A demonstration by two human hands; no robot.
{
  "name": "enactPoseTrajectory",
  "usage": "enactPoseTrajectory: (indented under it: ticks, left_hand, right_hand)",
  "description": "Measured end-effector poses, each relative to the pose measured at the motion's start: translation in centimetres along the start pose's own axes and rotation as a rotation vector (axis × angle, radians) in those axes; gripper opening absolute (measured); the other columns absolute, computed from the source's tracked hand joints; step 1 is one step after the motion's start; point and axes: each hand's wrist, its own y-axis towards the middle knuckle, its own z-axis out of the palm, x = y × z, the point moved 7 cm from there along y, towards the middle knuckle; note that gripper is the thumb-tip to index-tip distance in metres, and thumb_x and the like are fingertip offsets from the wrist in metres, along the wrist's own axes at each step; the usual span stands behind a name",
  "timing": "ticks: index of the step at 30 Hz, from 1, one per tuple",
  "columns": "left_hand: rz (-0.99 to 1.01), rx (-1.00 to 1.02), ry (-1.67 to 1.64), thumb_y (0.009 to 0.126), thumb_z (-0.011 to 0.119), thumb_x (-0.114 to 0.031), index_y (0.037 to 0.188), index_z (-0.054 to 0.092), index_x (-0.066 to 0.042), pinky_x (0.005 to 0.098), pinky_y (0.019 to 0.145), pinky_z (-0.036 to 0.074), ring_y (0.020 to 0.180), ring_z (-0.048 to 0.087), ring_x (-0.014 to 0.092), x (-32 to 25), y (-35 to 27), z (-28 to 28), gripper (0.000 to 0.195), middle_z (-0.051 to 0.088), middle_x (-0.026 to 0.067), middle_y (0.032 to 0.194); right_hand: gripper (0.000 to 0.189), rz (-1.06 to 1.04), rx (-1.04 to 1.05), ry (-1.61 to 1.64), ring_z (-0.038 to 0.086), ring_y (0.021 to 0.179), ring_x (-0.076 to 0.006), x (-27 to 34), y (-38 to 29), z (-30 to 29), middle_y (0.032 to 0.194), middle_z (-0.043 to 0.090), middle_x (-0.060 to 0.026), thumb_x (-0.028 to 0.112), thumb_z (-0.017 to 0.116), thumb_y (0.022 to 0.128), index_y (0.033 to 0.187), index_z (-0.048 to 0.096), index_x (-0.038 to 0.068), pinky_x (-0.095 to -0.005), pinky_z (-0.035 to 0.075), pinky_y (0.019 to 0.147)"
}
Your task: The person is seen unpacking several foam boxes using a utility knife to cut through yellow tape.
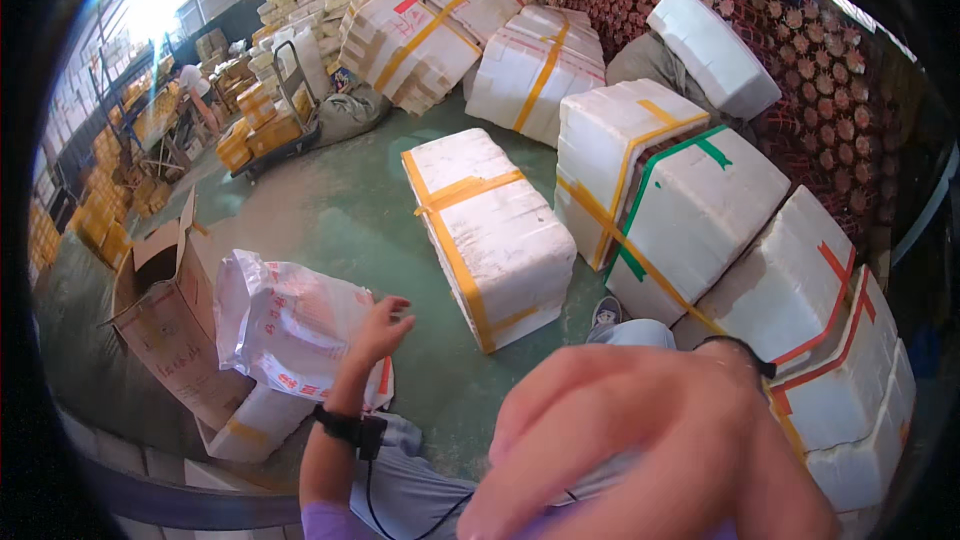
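Note:
My left hand (388, 324) is empty, its fingers apart and slightly bent, beside a white plastic bag with red print (300, 322). My right hand (637, 427) looms large and blurred close to the camera, fingers curled; whether it holds anything is not visible. A white foam box with yellow tape (495, 232) rests on the green floor between and beyond my hands. An opened cardboard box (176, 337) stands left of the bag, with a white foam box (262, 424) below them.
Taped foam boxes (697, 202) line the right side, and more (540, 75) lie ahead. Red stacked items with round ends (817, 90) rise behind them. A hand cart (281, 146) carries yellow-taped parcels at the upper left. Farther back, a person (193, 86) bends near piled parcels.

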Motion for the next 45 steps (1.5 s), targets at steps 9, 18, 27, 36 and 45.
enactPoseTrajectory:
  ticks: [9,18,27,36,45]
  left_hand:
    - [-0.147,0.157,-0.299,0.09,0.067,-0.025,0.121,0.058,-0.001,0.0362,0.088,0.053,0.106,0.064,0.026,-2.8,-1.3,5.8,0.041,0.064,0.0169,0.118]
    - [-0.244,0.026,-0.453,0.088,0.067,-0.028,0.118,0.06,0.002,0.0358,0.088,0.052,0.104,0.065,0.028,0.3,-2.8,5.9,0.043,0.066,0.0184,0.113]
    - [-0.303,0.144,-0.166,0.084,0.067,-0.042,0.129,0.051,0.006,0.0409,0.094,0.049,0.11,0.062,0.037,-1.2,1.3,11.4,0.067,0.064,0.025,0.116]
    - [-0.335,0.276,-0.547,0.084,0.072,-0.041,0.15,0.018,0.006,0.0365,0.1,0.045,0.119,0.058,0.032,-0.6,3.1,14.5,0.097,0.04,0.0306,0.144]
    - [-0.371,0.386,-0.777,0.089,0.068,-0.023,0.152,0.022,-0.001,0.0347,0.101,0.045,0.121,0.056,0.026,-1.1,3.2,15.0,0.081,0.037,0.0202,0.15]
  right_hand:
    - [0.035,0.778,-0.155,-0.506,0.06,0.106,-0.0218,-12.0,-12.5,-7.5,0.119,0.06,-0.0109,0.004,0.059,0.088,0.123,0.057,0.003,-0.0353,0.048,0.092]
    - [0.047,1.262,-0.555,-0.348,0.058,0.108,-0.0205,-25.4,-22.3,-15.0,0.125,0.056,-0.0161,0.015,0.061,0.091,0.134,0.045,0.004,-0.0343,0.049,0.09]
    - [0.072,1.608,-0.259,-1.038,0.048,0.125,-0.042,-29.0,-33.6,-24.1,0.133,0.048,-0.0314,0.036,0.069,0.081,0.135,0.043,-0.004,-0.0435,0.04,0.105]
    - [0.061,1.315,-0.455,-1.3,0.04,0.126,-0.0384,-27.4,-39.8,-22.9,0.132,0.039,-0.0172,0.03,0.075,0.077,0.127,0.047,0.009,-0.0485,0.034,0.106]
    - [0.067,1.2,-0.384,-1.257,0.033,0.134,-0.0385,-25.7,-39.2,-21.0,0.142,0.032,-0.0199,0.015,0.072,0.079,0.138,0.041,0.011,-0.0462,0.031,0.112]
